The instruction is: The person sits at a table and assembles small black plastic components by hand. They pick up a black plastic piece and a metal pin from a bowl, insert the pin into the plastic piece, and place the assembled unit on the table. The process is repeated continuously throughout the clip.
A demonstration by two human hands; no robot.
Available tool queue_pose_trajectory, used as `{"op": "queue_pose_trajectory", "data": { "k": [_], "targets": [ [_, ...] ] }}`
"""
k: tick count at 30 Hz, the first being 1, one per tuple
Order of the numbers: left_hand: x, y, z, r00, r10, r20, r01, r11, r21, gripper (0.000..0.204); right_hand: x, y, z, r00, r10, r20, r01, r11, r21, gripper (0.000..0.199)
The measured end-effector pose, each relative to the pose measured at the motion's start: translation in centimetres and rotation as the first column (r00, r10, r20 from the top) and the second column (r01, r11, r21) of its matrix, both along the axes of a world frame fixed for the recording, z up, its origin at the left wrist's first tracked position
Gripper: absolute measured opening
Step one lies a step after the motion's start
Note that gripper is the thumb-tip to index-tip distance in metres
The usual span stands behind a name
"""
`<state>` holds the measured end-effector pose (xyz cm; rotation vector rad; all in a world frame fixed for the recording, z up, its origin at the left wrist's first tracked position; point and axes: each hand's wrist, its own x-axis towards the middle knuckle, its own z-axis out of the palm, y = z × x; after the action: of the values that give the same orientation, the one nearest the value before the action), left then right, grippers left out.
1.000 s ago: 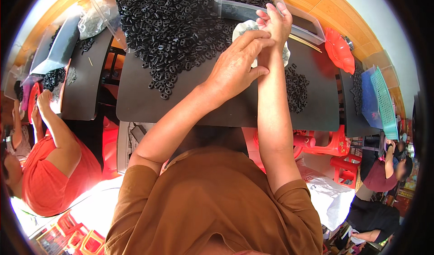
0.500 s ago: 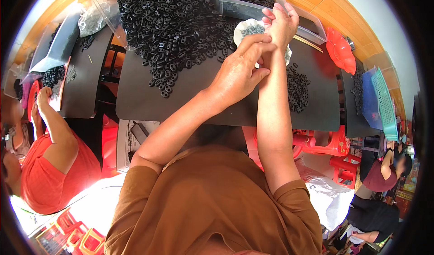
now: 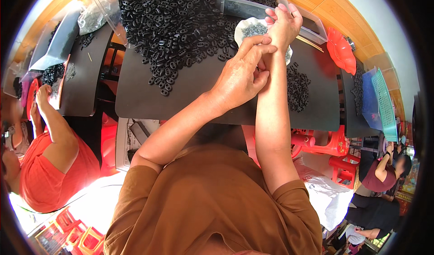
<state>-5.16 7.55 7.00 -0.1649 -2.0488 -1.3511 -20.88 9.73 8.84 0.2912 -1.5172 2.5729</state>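
And there was the white dish (image 3: 240,37), right up by the fingers: wavy-rimmed, grey bits (image 3: 254,30) heaped inside, sitting on the dark counter (image 3: 135,85) just beyond the left hand's fingertips and partly under the right. The left hand (image 3: 238,76) lay with its fingers bent at the right wrist, thumb on the near side, and whether they pinched anything I couldn't tell. The right hand (image 3: 282,31) was palm up, fingers loosely spread, nothing visible in it. That hand and its wrist were the real obstacle (a proper blockade, frankly), cutting across the dish and hiding its middle. Off to the left, a great pile of black pieces (image 3: 169,29), two-holed, spread out and tapered toward the near edge. Over on the right, a small black cluster (image 3: 298,90) lay just beside the right forearm. Behind the dish stood a clear tub (image 3: 244,10) with more black pieces in it, the right fingertips in front of its long side; thin sticks (image 3: 311,43) poked out to the right of the hand, and past them came a red scalloped bowl (image 3: 341,51).
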Motion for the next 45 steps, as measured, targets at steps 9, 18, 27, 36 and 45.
{"op": "queue_pose_trajectory", "data": {
  "k": [9,18,27,36,45],
  "targets": [
    [-0.2,-0.1,-1.9,0.987,-0.006,-0.158,-0.036,0.964,-0.262,0.049,-0.1,0.1,-0.8,0.999,0.031,0.041,-0.029,0.998,-0.061,0.044],
    [0.7,0.2,-1.1,1.000,0.015,-0.002,-0.015,0.999,-0.036,0.048,-0.1,0.1,-1.2,0.988,0.137,0.073,-0.125,0.982,-0.142,0.044],
    [1.0,0.5,-0.6,0.999,0.005,0.042,-0.006,1.000,0.014,0.045,1.0,0.2,-0.3,0.996,0.062,0.069,-0.056,0.994,-0.094,0.044],
    [1.0,0.2,-0.6,1.000,0.017,0.013,-0.016,0.993,-0.119,0.044,-0.8,0.8,-1.1,0.999,-0.005,-0.036,0.005,1.000,0.001,0.045],
    [0.7,0.4,-1.3,1.000,0.011,-0.028,-0.011,1.000,0.019,0.048,0.8,0.2,-0.2,0.971,-0.111,-0.211,0.138,0.984,0.117,0.041]
  ]
}}
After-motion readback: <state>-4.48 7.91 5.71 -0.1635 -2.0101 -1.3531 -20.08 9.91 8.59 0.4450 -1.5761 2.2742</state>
